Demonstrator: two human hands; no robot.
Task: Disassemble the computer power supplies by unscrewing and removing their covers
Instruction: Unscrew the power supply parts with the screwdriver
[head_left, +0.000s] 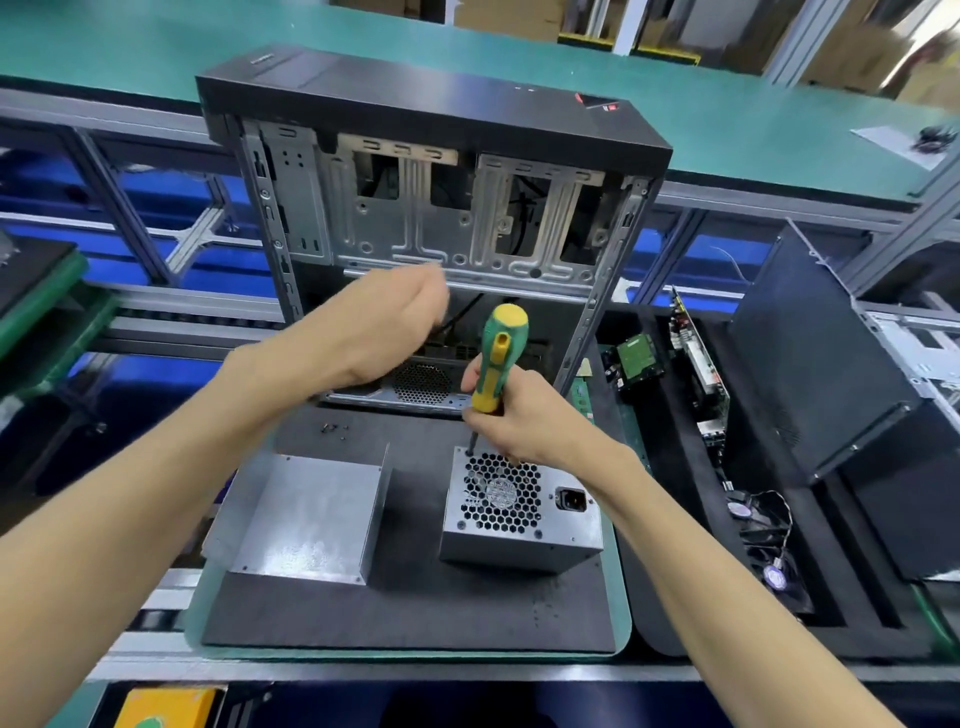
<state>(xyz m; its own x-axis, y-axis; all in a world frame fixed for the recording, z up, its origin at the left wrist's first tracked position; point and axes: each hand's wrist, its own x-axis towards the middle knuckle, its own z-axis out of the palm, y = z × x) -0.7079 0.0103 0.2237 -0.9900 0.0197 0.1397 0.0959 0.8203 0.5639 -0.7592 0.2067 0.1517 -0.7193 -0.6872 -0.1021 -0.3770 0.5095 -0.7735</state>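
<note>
A grey metal power supply (519, 525) stands on the black mat, its honeycomb fan grille and power socket facing up. My right hand (524, 421) grips a green and yellow screwdriver (498, 358), whose tip sits at the far-left corner of the grille. A removed grey metal cover (311, 519) lies flat on the mat to the left. My left hand (395, 322) hovers blurred in front of the open case, fingers loosely curled and turned away, holding nothing that I can see.
An open computer case (431, 208) stands upright behind the mat (415, 613). Small loose screws (332, 427) lie near its base. To the right are circuit boards (696, 364), small fans with cables (763, 540) and another black case (821, 353).
</note>
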